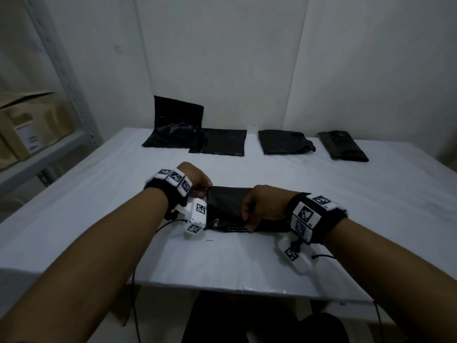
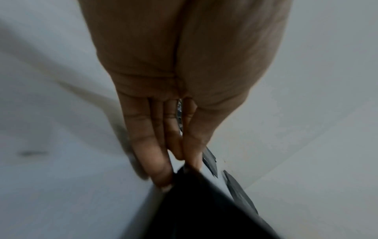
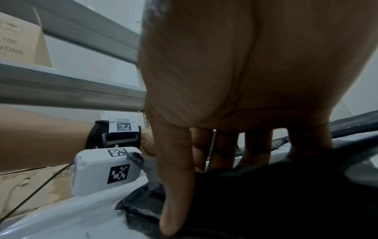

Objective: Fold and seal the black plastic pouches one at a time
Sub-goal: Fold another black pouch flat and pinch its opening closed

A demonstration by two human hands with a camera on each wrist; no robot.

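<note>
1. One black pouch (image 1: 226, 204) lies on the white surface (image 1: 247, 263) between the two hands, partly folded, its flap raised off the surface.
2. The left hand (image 1: 197, 181) pinches the pouch's left edge: in the left wrist view the thumb and the straight fingers (image 2: 155, 161) close on the black plastic at their tips.
3. The right hand (image 1: 267, 204) grasps the pouch's right part; in the right wrist view the thumb presses down on the near fold while the fingers (image 3: 257, 145) reach over the plastic behind it.
4. Four further black pouches lie in a row well beyond the fingertips, near the wall: a far-left pouch (image 1: 173, 122) with its top propped up against the wall, a flat pouch (image 1: 220, 142) just beside it and overlapping it, a folded pouch (image 1: 284, 142), and a far-right pouch (image 1: 342, 146).
5. Two wrist bands carry white blocks printed with square black-and-white markers.
6. A cardboard box (image 3: 18, 40) on the metal shelf (image 3: 71, 84), left of the fingers, reads "100" and "...NTING"; the rest is cut off.
</note>
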